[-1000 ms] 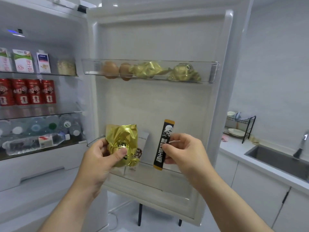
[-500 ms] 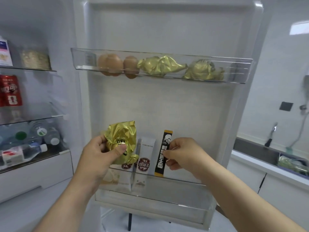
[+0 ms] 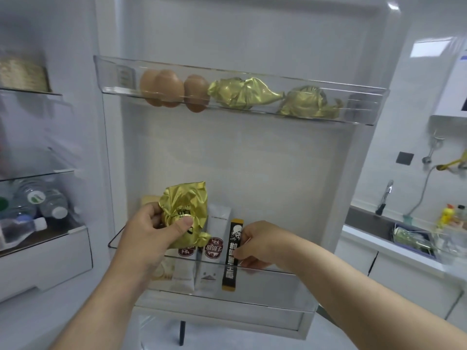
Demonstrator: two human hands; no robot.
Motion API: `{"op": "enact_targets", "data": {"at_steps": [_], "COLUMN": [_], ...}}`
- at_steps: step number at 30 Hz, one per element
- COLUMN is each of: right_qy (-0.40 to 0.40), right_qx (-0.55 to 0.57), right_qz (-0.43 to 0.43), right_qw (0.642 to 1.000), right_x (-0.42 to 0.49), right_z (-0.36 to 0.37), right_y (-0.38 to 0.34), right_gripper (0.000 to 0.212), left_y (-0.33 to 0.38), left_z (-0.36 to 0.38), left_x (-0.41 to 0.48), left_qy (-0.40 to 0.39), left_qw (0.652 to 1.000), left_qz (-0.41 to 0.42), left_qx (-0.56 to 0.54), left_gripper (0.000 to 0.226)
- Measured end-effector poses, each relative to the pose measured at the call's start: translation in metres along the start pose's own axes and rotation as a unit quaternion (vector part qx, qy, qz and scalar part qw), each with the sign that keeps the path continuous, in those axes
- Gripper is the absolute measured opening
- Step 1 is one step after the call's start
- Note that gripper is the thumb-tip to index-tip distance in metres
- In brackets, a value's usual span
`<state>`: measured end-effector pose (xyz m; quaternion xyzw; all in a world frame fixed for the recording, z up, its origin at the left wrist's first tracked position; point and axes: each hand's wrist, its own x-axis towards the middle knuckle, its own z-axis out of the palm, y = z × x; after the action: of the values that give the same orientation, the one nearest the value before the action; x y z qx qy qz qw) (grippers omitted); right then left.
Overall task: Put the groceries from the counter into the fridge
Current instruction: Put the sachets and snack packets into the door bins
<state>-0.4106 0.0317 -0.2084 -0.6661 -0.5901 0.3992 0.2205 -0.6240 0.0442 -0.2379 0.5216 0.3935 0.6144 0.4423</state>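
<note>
From your head camera, you are facing the open fridge door [image 3: 252,160]. Your left hand [image 3: 151,231] grips a gold foil packet [image 3: 185,213], thumb pressed across its front and fingers curled behind it. You hold it upright above the left part of the lower door bin [image 3: 278,281], in front of the white sachets [image 3: 214,248] that stand there. Your right hand [image 3: 255,245] pinches a black stick sachet [image 3: 231,256] at about mid-length between thumb and curled fingers. The stick stands upright inside that same bin, just right of the white sachets, with its lower end behind the clear front wall. It seems to reach the bin floor, though the plastic makes that hard to judge. Higher on the door, the upper door bin [image 3: 364,102] holds three brown eggs [image 3: 164,88] at its left. Beside them lie two more crumpled gold packets, one [image 3: 240,93] near the middle and one [image 3: 308,102] to the right. At the far left, water bottles [image 3: 38,205] lie on a shelf inside the fridge. To the right of the door you can see a sink [image 3: 366,221] with its faucet [image 3: 385,198].
</note>
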Motion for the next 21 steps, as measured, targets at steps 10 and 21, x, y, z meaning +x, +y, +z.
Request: {"op": "enact_targets", "data": {"at_steps": [10,21], "right_qy": [-0.034,-0.038], "right_qx": [-0.025,-0.041], "right_qz": [0.009,0.026], "right_qw": [0.999,0.998], "right_x": [0.009,0.005], "right_z": [0.011,0.002], "right_y": [0.003,0.007], "right_gripper": [0.011,0.023], "left_y": [0.001,0.004], "left_z": [-0.005,-0.006], "left_x": [0.001,-0.001], "left_qy": [-0.013,-0.024], "left_qw": [1.0,0.999], "left_qz": [-0.021,-0.023], "left_qx": [0.004,0.018], "left_gripper": [0.034,0.055]}}
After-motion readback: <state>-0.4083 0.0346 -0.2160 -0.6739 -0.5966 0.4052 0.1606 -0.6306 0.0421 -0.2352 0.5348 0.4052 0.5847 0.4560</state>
